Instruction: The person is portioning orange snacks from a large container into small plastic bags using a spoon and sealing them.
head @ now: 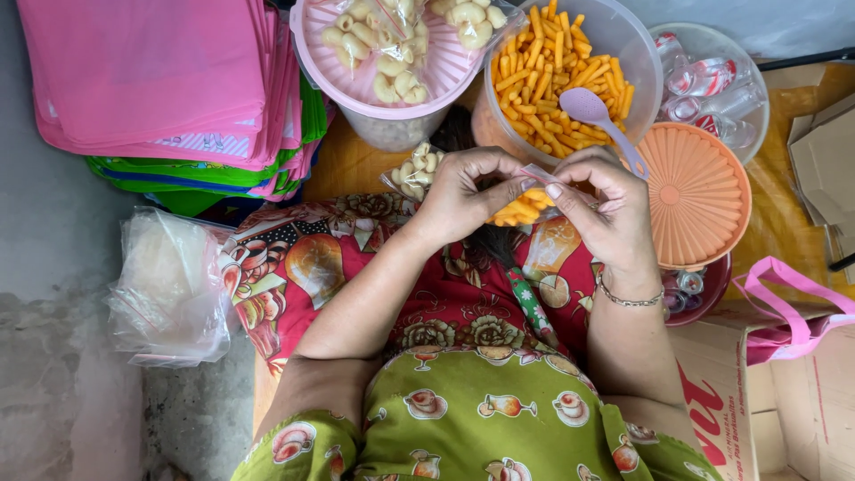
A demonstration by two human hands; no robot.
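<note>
Orange stick-shaped snacks already fill the small clear plastic bag [525, 207] that we pinch over our lap, left hand [459, 191] and right hand [606, 209] with fingers closed on its open top, which looks not yet sealed. Beyond it, the large clear tub of orange snack sticks [561, 80], with its lilac plastic scoop [592, 109], remains well stocked, so we judge much bagging remains.

The small clear bag [525, 207] of orange snacks is mostly covered by the left hand [459, 191] and right hand [606, 209]; how its mouth stands cannot be told. At top centre, the pink-lidded tub [392, 89] and the tub of orange sticks [570, 80] are cut by the frame's edge. The cardboard box [739, 401] runs off the lower right.
</note>
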